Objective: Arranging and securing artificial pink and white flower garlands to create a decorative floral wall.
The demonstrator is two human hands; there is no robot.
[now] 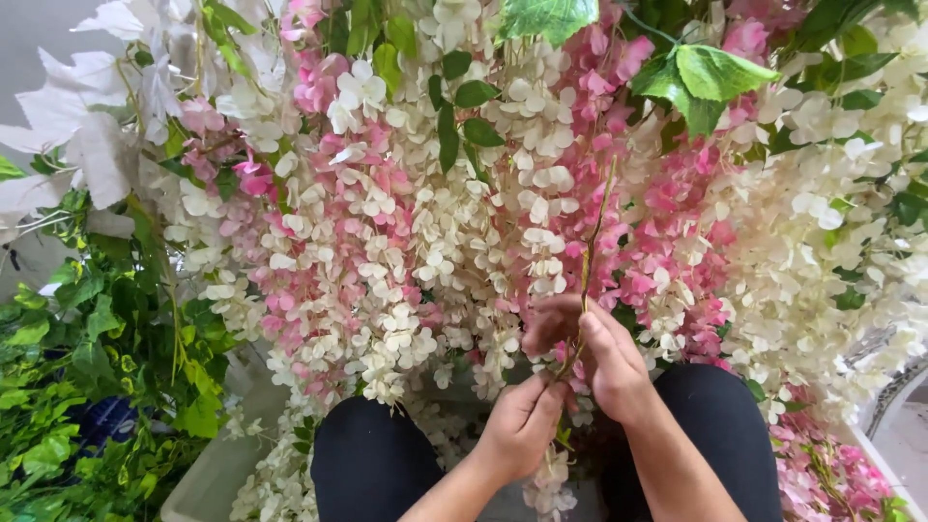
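— Flowers [435, 222] hang ahead of us, cream and pink strands too many to count, with leaves [87, 367] heaped at our left.

— We sit with two knees [372, 454] under them, so the strands drop within reach.

— One stem [592, 242] runs upright between our hands: right hand [604, 358] pinches it, left hand [522, 425] clenched on its lower end.
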